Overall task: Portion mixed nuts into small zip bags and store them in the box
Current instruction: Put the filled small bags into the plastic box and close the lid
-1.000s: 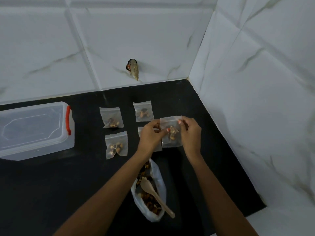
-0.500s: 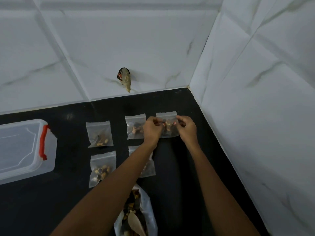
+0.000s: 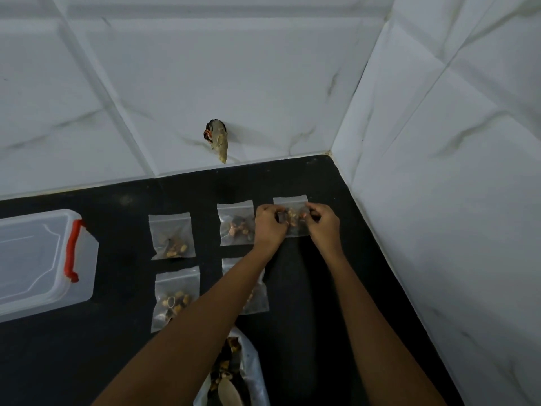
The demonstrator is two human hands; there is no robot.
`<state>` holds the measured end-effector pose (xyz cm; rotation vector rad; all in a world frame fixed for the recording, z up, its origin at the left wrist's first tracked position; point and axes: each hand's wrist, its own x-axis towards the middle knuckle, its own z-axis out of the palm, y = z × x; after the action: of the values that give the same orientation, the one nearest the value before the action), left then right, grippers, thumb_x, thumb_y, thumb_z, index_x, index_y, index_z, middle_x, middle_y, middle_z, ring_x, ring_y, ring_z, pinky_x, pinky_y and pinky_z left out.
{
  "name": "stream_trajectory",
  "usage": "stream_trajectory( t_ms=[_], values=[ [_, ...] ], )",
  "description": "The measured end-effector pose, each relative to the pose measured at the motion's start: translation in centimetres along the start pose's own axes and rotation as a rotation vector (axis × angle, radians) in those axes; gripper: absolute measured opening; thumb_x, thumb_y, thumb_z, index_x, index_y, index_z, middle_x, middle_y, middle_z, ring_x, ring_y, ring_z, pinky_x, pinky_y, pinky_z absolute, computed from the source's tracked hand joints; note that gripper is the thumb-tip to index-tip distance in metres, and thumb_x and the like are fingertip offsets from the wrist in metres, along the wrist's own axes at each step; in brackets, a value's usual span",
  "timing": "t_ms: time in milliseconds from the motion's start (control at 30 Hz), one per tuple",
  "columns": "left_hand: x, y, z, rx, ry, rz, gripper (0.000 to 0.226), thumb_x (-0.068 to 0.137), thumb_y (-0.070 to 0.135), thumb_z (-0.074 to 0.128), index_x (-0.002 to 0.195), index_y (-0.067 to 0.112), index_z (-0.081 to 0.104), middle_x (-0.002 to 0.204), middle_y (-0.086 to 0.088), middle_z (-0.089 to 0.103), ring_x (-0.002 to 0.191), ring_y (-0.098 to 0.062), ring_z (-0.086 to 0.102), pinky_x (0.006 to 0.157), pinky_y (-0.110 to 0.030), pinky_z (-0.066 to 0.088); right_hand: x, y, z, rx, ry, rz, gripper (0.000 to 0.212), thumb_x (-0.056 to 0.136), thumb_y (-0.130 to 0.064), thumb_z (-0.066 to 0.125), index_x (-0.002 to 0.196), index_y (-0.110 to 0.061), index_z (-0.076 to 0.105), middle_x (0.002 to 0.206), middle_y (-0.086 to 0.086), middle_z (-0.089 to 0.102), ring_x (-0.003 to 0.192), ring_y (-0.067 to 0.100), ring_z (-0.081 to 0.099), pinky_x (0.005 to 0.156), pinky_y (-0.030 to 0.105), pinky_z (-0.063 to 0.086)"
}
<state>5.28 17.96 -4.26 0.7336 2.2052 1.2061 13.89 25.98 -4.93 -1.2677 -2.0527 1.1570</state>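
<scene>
Left hand (image 3: 269,223) and right hand (image 3: 323,223) are each pinching a side of the filled zip bag (image 3: 290,202), laying it flat on the counter (image 3: 117,341) at the row's far right end. They are probably lining up portions before boxing. The clear box (image 3: 35,259) is sitting at left.

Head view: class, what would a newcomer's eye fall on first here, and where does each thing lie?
The left hand and right hand pinch a nut-filled zip bag at the back right of the black counter. Four more filled bags lie in two rows to its left. A clear box with a red clasp sits at the far left edge.
</scene>
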Motion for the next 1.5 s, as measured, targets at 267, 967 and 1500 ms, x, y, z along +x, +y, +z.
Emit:
stream_trajectory(
  t_ms=[267, 967, 1500],
  values=[
    [-4.3, 0.5, -2.4, 0.161, 0.05, 0.209, 0.043, 0.087, -0.003, 0.052, 0.129, 0.004, 0.052, 0.135, -0.014, 0.05, 0.124, -0.023, 0.046, 0.103, -0.021, 0.031, -3.5, -1.0, -0.5, -0.114, 0.012, -0.128, 0.023, 0.088, -0.004, 0.054, 0.109, -0.002, 0.063, 0.113, 0.011, 0.058, 0.106, 0.024, 0.055, 0.094, 0.036, 0.047],
    [-17.7, -13.4, -25.0, 1.025, 0.543, 0.217, 0.071, 0.09, 0.065, -0.005, 0.148, 0.027, 0.006, 0.153, -0.002, -0.025, 0.142, -0.022, -0.021, 0.109, -0.054, -0.019, -22.2, -12.0, 11.8, -0.897, 0.029, -0.554, 0.064, 0.093, -0.056, 0.014, 0.148, -0.025, 0.008, 0.15, 0.013, 0.027, 0.143, 0.028, 0.003, 0.108, 0.061, 0.0],
    [-17.6, -18.7, -42.0, 0.972, 0.441, 0.053, 0.082, 0.065, 0.073, -0.03, 0.138, 0.034, -0.026, 0.147, -0.002, -0.034, 0.137, -0.029, -0.029, 0.095, -0.051, -0.035, -25.6, -22.9, 23.4, -0.89, -0.084, -0.594, 0.066, 0.095, -0.053, 0.025, 0.144, -0.027, -0.01, 0.156, 0.008, -0.007, 0.143, 0.029, -0.011, 0.107, 0.053, -0.016]
  ],
)
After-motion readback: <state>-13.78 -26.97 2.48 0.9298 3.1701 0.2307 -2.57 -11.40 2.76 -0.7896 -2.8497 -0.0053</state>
